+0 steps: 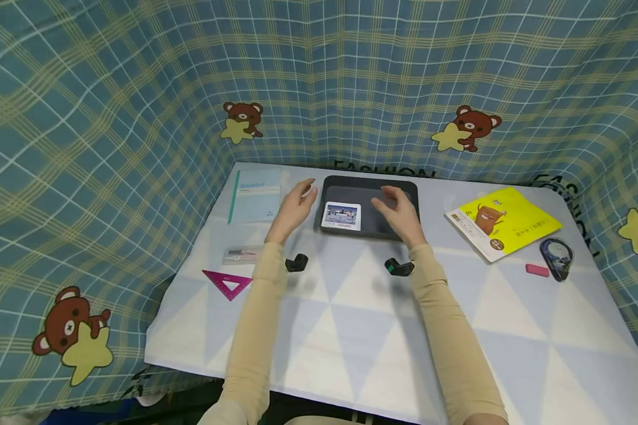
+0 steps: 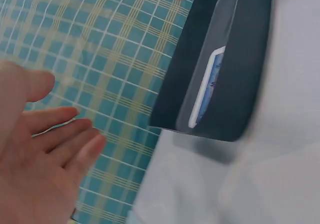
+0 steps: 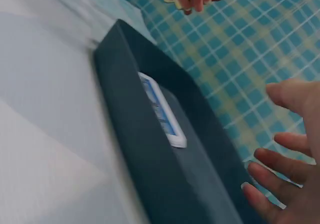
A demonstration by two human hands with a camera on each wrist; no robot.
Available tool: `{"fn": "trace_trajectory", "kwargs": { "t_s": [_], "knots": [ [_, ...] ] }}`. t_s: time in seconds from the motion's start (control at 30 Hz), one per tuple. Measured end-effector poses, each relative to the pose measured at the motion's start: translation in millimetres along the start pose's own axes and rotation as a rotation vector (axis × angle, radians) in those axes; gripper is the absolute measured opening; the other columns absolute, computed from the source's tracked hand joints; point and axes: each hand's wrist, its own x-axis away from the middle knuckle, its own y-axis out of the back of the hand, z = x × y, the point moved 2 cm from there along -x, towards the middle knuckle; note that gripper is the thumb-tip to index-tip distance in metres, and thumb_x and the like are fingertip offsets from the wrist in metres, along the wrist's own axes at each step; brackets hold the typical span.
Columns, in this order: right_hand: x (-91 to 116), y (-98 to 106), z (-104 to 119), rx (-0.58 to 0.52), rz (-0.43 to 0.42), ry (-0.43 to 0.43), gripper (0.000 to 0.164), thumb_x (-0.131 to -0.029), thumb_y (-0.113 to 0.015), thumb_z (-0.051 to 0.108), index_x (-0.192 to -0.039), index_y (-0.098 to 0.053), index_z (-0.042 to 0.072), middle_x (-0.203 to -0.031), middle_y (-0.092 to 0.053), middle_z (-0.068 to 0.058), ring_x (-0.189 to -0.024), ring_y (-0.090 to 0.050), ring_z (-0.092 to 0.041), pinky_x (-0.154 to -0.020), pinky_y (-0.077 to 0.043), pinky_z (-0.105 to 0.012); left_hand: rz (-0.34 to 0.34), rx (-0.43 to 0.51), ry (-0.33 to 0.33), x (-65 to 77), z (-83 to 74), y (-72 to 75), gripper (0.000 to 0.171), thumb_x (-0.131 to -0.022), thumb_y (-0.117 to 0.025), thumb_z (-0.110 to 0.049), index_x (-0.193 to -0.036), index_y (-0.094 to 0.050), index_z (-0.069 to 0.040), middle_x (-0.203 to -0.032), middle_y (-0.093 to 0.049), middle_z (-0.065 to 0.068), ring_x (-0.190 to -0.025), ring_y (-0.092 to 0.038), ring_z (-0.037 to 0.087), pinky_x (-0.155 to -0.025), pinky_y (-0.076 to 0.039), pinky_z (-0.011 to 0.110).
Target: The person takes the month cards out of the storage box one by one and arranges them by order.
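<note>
Left grip (image 1: pixel 296 209) and right grip (image 1: pixel 401 217) are hanging loose, empty; card (image 1: pixel 341 216) between them might be sliding if the tray's (image 1: pixel 365 195) getting tipped, imo.

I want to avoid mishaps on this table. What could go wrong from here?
The January card appears loose in the dark tray, so tilting that tray might make it slide. The right hand, by the tray's right side, could bump its wall. The left hand is near the pale blue notebook and might nudge it.
</note>
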Motion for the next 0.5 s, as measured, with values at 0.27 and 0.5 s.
{"fn": "trace_trajectory", "kwargs": {
  "t_s": [0.27, 0.5],
  "knots": [
    [-26, -39, -18, -0.006, 0.08, -0.176, 0.083, -0.092, -0.078, 0.035, -0.157, -0.033, 0.009, -0.144, -0.045, -0.019, -0.13, -0.047, -0.035, -0.103, -0.047, -0.051, -0.096, 0.299, 0.045, -3.5, 38.3, -17.1, 0.046, -0.106, -0.057, -0.027, -0.149, -0.051, -0.01, -0.15, -0.052, 0.006, -0.136, -0.051, 0.025, -0.112, -0.043, 0.042],
    [-39, -62, -18, 0.066, 0.124, -0.208, 0.081, -0.087, -0.083, 0.025, -0.153, -0.04, 0.005, -0.136, -0.042, -0.021, -0.123, -0.046, -0.037, -0.102, -0.046, -0.052, -0.01, 0.404, 0.121, -5.4, 65.8, -34.8, 0.05, -0.103, -0.06, -0.009, -0.151, -0.049, -0.011, -0.154, -0.047, 0.016, -0.141, -0.045, 0.03, -0.116, -0.039, 0.041]
  ]
}}
